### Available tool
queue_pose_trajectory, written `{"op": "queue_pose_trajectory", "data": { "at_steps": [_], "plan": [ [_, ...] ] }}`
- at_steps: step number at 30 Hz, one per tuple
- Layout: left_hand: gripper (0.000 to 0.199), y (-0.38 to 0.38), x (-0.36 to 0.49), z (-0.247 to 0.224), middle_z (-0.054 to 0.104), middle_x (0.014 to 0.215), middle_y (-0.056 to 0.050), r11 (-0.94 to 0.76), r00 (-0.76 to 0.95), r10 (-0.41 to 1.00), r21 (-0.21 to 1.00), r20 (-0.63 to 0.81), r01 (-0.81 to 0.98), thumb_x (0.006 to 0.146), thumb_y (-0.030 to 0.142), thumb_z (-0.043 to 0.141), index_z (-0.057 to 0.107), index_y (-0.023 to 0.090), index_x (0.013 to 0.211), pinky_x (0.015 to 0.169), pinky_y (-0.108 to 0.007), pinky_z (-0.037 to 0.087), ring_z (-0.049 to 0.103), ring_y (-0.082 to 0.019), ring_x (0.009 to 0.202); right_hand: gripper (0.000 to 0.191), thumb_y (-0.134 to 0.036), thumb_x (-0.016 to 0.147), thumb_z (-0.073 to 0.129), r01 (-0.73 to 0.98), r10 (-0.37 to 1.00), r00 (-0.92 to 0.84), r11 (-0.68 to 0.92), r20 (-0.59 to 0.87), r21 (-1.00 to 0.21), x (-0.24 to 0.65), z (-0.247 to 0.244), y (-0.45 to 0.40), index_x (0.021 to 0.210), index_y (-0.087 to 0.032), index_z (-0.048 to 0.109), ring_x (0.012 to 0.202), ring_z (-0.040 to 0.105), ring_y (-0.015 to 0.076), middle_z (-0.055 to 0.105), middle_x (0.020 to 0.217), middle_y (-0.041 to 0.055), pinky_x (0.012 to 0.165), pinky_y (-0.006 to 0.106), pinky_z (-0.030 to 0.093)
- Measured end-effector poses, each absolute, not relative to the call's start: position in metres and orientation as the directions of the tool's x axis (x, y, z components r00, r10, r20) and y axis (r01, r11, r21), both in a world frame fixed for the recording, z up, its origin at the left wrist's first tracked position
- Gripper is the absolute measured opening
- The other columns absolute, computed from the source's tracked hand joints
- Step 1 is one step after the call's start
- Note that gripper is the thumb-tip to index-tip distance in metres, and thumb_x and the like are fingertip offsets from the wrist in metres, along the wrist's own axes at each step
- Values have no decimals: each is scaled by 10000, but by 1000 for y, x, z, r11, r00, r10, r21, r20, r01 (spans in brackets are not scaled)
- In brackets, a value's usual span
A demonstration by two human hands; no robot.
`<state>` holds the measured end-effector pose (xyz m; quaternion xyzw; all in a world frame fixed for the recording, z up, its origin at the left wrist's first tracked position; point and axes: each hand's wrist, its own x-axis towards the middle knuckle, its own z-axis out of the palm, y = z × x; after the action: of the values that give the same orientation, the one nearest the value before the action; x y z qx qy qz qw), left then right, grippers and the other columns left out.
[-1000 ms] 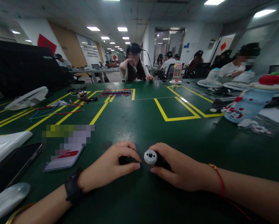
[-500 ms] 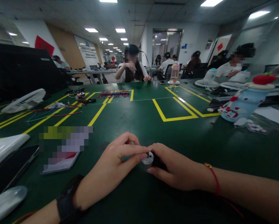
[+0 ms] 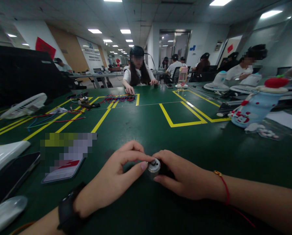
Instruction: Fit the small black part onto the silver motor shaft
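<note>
In the head view, the right hand (image 3: 185, 179) is gripping a small metal cylinder (image 3: 153, 170) from its right side, the thumb pressing on the near side and the fingers curling round the far side. The cylinder is standing roughly upright between the two hands, over the table (image 3: 128, 130); deep shadow is hiding whether its base is touching down. The left hand (image 3: 114, 181) is holding thumb and index finger slightly apart at the cylinder's left rim, the index fingertip lying over the top face. Whether those fingers are pinching anything small, I cannot tell.

With the right fingers bearing on a smooth, curved side, an off-centre push from the left index finger could be tilting or twisting the cylinder within that grip. The left fingertip is also covering part of the top, so a small piece there could be slipping off unseen, and the dark green table would be making it hard to find.

The cylinder is looking dull silver-grey, with a paler round top face. A dark nub (image 3: 153, 162) is showing near the middle, partly under the fingertip, and a small dark hole (image 3: 157, 164) is showing beside it. Whether the nub is sitting loose or forming part of the cylinder is unclear.
</note>
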<state>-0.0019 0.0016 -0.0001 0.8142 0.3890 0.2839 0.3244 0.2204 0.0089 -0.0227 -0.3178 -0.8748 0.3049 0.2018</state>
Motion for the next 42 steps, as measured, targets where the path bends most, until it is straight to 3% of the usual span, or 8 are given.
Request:
{"op": "queue_pose_trajectory", "data": {
  "at_steps": [4, 9, 11, 32, 37, 42],
  "plan": [
    [196, 5, -7, -5, 554, 958, 8, -416, 468, 863, 793, 190, 446, 938, 269, 481, 677, 263, 951, 800, -285, 408, 544, -169, 901, 330, -227, 832, 617, 418, 681, -713, 605, 168, -677, 221, -22, 9, 1145, -193, 519, 909, 529, 188, 579, 1064, 56, 816, 335, 435],
    [273, 15, -16, -19, 465, 657, 47, -191, 322, 946, 863, 34, 469, 924, 363, 491, 530, 183, 723, 538, -221, 345, 430, -124, 595, 343, -241, 843, 608, 430, 689, -710, 587, 144, -685, 222, -21, 9, 1169, -200, 510, 923, 531, 186, 575, 1083, 55, 826, 334, 440],
    [317, 20, -20, -24, 419, 612, 59, -145, 288, 958, 871, 5, 469, 914, 375, 502, 474, 179, 667, 502, -213, 306, 370, -112, 549, 345, -252, 846, 606, 436, 691, -709, 584, 139, -685, 223, -22, 9, 1172, -201, 506, 929, 529, 187, 571, 1087, 55, 835, 336, 440],
    [307, 24, -21, -22, 438, 630, 57, -170, 300, 954, 867, 24, 469, 916, 361, 489, 478, 173, 673, 525, -210, 331, 393, -110, 559, 344, -218, 837, 602, 431, 698, -701, 577, 144, -694, 223, -20, 7, 1167, -187, 512, 917, 533, 199, 578, 1076, 74, 829, 354, 440],
    [297, 22, -19, -22, 464, 645, 48, -221, 300, 952, 805, 56, 551, 943, 357, 438, 495, 179, 711, 534, -223, 351, 428, -123, 571, 347, -223, 841, 599, 435, 699, -702, 573, 136, -695, 223, -21, 7, 1173, -186, 506, 924, 532, 197, 572, 1084, 73, 833, 351, 440],
    [166, 17, -13, -24, 563, 794, -5, -415, 413, 899, 591, 147, 692, 944, 241, 428, 543, 185, 838, 642, -285, 395, 523, -177, 721, 354, -213, 842, 597, 424, 693, -705, 582, 151, -694, 222, -21, 8, 1181, -183, 501, 956, 522, 204, 565, 1099, 75, 867, 362, 428]
  ]
}}
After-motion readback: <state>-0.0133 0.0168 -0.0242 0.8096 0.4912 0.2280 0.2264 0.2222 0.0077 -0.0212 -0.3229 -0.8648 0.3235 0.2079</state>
